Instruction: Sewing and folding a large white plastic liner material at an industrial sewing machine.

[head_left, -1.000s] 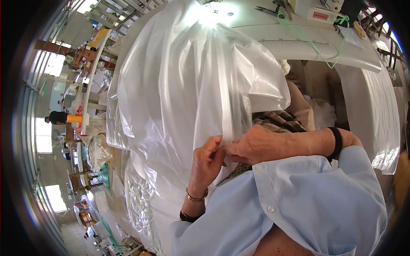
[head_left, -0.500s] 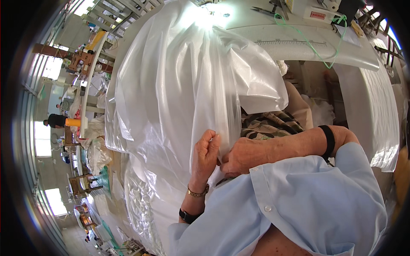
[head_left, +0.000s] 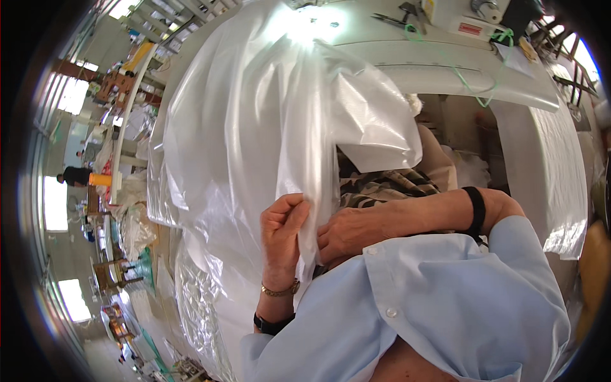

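A large translucent white plastic sheet (head_left: 223,140) hangs in long folds from a brightly lit spot on the worktable down to my lap. My left hand (head_left: 281,232) pinches the sheet's near edge between thumb and fingers. Just right of it, my right hand (head_left: 350,232) is curled against the same gathered edge, its fingertips partly hidden by the plastic. A strip of folds runs up between the two hands toward the light (head_left: 312,24). Camouflage-patterned cloth (head_left: 388,188) shows over my lap beneath the sheet.
Across the table, a ruler scale (head_left: 433,65) runs along a pale rounded machine bed. Green cord (head_left: 458,73) trails over its edge. Dark scissors-like tools (head_left: 391,19) lie at the back, near a white machine housing (head_left: 468,16). More white sheeting (head_left: 541,165) hangs at the right. A person (head_left: 76,176) is far left.
My left hand has shifted left, widening the gap from my right hand, and the pinched folds have moved with it. The whole view has shifted slightly.
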`<state>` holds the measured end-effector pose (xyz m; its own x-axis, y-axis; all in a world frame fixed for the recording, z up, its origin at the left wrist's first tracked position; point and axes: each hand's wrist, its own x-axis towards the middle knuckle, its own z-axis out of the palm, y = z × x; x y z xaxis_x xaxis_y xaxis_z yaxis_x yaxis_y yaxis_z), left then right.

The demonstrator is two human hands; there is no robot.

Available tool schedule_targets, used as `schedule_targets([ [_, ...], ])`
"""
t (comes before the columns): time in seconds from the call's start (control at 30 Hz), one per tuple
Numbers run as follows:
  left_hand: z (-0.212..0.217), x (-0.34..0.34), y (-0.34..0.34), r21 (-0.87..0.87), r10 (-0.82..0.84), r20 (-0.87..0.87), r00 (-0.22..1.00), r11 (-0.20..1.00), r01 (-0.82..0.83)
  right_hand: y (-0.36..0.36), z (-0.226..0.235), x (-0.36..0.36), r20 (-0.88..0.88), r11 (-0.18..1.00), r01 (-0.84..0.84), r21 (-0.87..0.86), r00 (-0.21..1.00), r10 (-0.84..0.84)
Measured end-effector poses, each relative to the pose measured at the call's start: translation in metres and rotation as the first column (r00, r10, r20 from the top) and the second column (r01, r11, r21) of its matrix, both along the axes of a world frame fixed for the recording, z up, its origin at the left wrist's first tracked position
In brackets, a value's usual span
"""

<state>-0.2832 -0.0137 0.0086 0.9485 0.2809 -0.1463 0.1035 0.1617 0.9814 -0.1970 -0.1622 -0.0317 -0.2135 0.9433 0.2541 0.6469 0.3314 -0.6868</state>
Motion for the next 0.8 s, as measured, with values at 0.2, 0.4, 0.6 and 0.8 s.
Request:
schedule_targets([
  [0.2,0.007,-0.001,0.016,-0.027,0.026,0.032,0.999,0.999,-0.025,-0.022,0.021,0.03,0.041,0.928,0.225,-0.297,0.974,-0.223],
  [0.4,0.008,0.003,0.007,0.028,-0.015,0.02,1.0,0.999,0.014,-0.003,-0.015,0.017,-0.046,0.703,0.648,0.294,0.744,-0.667],
  [0.6,-0.001,0.004,0.011,-0.025,-0.054,0.023,0.998,0.998,0.054,-0.037,-0.026,0.049,-0.179,0.463,0.777,0.426,0.574,-0.799],
  [0.8,0.0,0.006,0.005,-0.051,-0.089,0.03,0.996,0.995,0.09,-0.104,-0.08,0.088,-0.159,-0.21,0.937,0.278,-0.171,-0.972],
])
